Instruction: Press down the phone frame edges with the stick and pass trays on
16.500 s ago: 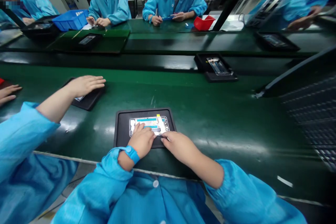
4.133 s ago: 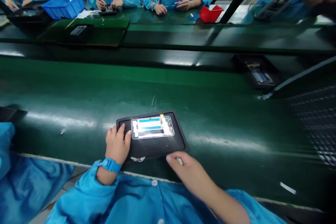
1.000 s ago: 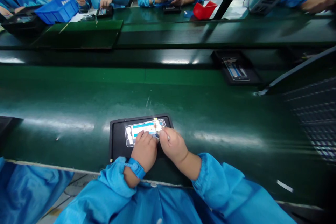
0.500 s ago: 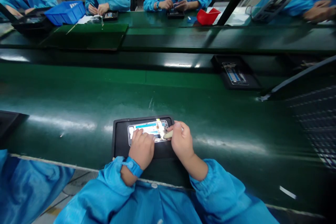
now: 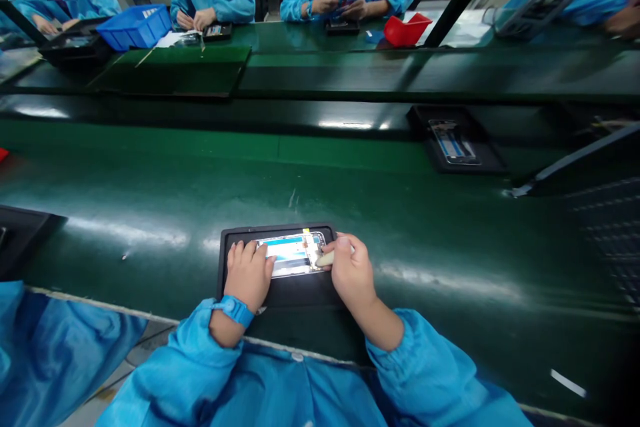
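An opened phone frame (image 5: 287, 248) with white and blue parts inside lies in a black tray (image 5: 290, 291) in front of me. My left hand (image 5: 249, 275) rests palm down over its left end, fingers outstretched, covering that corner. A cream, blunt-tipped stick tool (image 5: 327, 258) is pinched in my right hand (image 5: 353, 270). Its tip meets the parts at the phone's right end. A small yellow tab (image 5: 307, 231) sticks up at the phone's top edge.
Another black tray (image 5: 493, 159) holding an opened phone (image 5: 455, 143) sits on the far right. At left lies a dark tray (image 5: 25, 230). Across the green bench (image 5: 165, 177), co-workers in blue handle phones beside a blue bin (image 5: 135, 28) and a red bin (image 5: 407, 30).
My left hand has slid left along the phone, uncovering more of its middle. My right hand keeps the stick tool at the right end. The whole view has shifted slightly.
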`<state>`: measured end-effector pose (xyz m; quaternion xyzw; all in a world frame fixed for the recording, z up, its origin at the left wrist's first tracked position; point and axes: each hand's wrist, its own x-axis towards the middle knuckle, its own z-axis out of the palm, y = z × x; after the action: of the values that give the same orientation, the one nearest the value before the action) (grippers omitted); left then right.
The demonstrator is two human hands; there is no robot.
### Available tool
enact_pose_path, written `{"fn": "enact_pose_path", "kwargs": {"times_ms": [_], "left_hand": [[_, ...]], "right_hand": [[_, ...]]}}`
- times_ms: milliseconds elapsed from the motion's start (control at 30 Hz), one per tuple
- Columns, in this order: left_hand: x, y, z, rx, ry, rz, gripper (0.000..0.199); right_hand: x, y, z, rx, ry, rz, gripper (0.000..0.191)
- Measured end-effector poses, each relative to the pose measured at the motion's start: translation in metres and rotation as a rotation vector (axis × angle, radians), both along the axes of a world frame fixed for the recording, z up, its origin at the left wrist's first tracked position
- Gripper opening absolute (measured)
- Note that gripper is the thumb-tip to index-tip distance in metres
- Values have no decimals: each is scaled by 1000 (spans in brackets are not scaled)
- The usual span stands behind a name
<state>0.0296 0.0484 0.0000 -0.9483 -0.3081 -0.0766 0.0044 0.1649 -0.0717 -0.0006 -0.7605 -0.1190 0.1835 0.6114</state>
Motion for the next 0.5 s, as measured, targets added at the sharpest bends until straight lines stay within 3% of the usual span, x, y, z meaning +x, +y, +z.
{"fn": "enact_pose_path", "kwargs": {"times_ms": [333,500], "left_hand": [[49,-14,4,-130,17,-194,29],[52,-8,3,-240,12,-191,25]], "right_hand": [[1,1,-2,-60,-25,-2,41],[0,2,-2,-66,-36,12,40]]}}
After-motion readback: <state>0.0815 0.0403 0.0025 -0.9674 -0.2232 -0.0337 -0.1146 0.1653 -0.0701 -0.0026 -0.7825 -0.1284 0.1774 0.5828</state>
